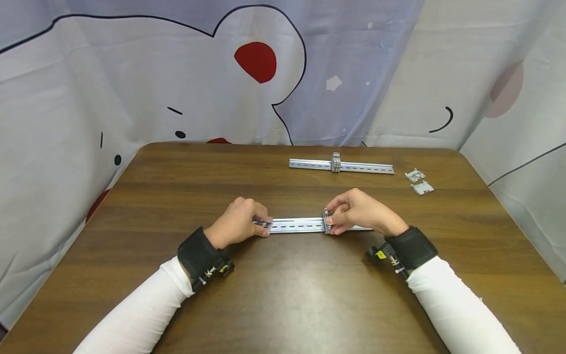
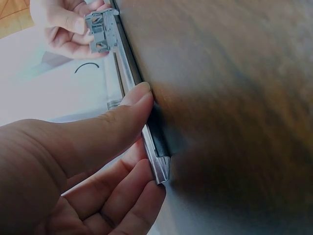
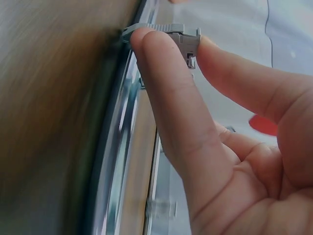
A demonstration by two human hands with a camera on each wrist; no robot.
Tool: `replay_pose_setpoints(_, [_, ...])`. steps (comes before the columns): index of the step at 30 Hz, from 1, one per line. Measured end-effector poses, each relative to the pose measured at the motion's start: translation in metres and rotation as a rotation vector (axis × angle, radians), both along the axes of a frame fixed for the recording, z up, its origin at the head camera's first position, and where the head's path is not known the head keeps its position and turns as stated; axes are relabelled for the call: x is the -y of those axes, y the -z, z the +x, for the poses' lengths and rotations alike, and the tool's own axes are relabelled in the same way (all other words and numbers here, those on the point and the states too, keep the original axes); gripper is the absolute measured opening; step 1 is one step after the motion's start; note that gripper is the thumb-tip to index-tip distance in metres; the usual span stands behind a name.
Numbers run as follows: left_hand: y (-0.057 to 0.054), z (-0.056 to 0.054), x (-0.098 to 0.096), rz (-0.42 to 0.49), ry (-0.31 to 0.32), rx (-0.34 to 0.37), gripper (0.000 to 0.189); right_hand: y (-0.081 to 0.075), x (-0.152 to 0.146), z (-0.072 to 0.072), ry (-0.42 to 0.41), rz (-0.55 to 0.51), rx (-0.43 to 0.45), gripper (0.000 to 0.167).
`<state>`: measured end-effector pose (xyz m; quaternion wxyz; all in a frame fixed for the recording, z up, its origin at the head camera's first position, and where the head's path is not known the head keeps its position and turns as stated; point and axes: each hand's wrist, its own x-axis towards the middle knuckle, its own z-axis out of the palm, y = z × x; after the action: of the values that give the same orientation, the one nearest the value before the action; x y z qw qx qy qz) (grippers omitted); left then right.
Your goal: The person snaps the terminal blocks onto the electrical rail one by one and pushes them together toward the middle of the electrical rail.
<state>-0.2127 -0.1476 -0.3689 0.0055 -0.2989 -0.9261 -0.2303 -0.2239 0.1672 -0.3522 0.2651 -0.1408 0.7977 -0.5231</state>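
A slotted metal DIN rail [image 1: 296,225] lies across the middle of the wooden table. At its left end my left hand [image 1: 240,220] pinches it, thumb on the near edge and fingers on the far edge. My right hand [image 1: 355,214] holds a thin grey terminal block [image 1: 326,222] between thumb and fingers, upright against the rail right of its middle. In the left wrist view the block [image 2: 101,32] shows its flat side, with its foot at the rail. The right wrist view shows fingers [image 3: 171,93] along the block [image 3: 188,46]; whether it is clipped on cannot be told.
Farther back lies a second DIN rail [image 1: 367,168] with several terminal blocks [image 1: 336,162] packed together on it. Two loose, light-coloured blocks lie to its right, one block [image 1: 414,175] behind the other [image 1: 422,188]. A printed curtain [image 1: 177,73] hangs behind the table [image 1: 283,295].
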Motion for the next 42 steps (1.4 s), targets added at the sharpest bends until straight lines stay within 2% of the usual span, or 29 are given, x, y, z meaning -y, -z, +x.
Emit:
replay_pose_setpoints(17, [-0.008,-0.001,-0.003,0.0,0.012,-0.028,0.03,0.001,0.024,-0.001,0.01,-0.071,-0.034,0.044])
replay_pose_setpoints(19, [-0.007,-0.001,-0.003,0.001,0.012,-0.023,0.03,0.001,0.024,-0.001,0.0,-0.043,-0.054,0.044])
replay_pose_setpoints(26, [-0.002,0.001,-0.003,0.0,0.003,-0.027,0.031,0.001,0.024,0.003,-0.075,0.131,-0.23,0.043])
replay_pose_setpoints(30, [0.0,0.001,-0.004,-0.006,0.01,-0.039,0.031,0.002,0.021,0.003,-0.084,0.168,-0.267,0.045])
replay_pose_setpoints(35, [0.001,0.002,-0.005,-0.004,0.021,-0.047,0.031,0.001,0.009,0.001,-0.058,0.267,-0.323,0.036])
replay_pose_setpoints(42, [0.003,0.002,-0.003,0.003,0.02,-0.054,0.032,-0.003,-0.02,-0.01,-0.033,0.423,-0.326,0.026])
